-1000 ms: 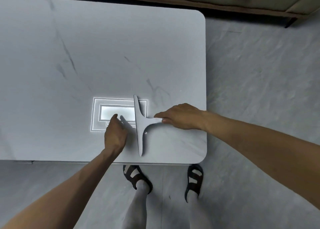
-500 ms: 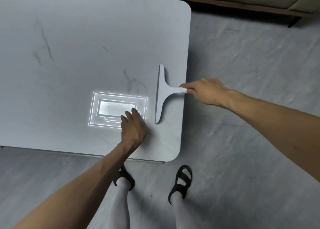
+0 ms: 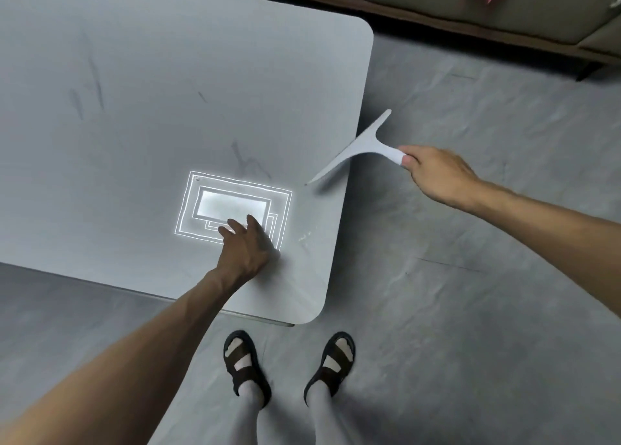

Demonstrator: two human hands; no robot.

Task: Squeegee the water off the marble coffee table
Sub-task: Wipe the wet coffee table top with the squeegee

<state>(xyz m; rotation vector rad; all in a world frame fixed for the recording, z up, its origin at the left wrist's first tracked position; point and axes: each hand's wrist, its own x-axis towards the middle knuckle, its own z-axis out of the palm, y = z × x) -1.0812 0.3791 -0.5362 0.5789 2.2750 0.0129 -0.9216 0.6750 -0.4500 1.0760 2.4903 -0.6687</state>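
head view, looking down: the marble coffee table [image 3: 161, 85] fills the upper left and centre of the frame, its rounded right-hand corners toward the middle. the right hand [image 3: 437, 175], at centre right and out over the grey floor [image 3: 487, 293], pinches the end of the handle of the pale squeegee [image 3: 361, 147] between thumb and curled fingers. the squeegee's blade lies on a diagonal across the table's right edge: its lower-left tip is over the marble, its upper-right tip past the edge above the floor. a soft shadow sits under the lower tip; whether that tip touches the surface cannot be told.

the left hand [image 3: 248, 246], just below centre, rests on the tabletop with fingers straight and slightly spread, holding nothing. its fingertips lie on the lower edge of a bright rectangular light reflection [image 3: 232, 206]. a few small pale glints [image 3: 304, 236] show on the marble just right of this hand, near the table's edge.

at bottom centre, two feet in dark sandals [image 3: 247, 367] stand on the floor beside the near table corner. a sofa [image 3: 470, 7] runs along the top right.
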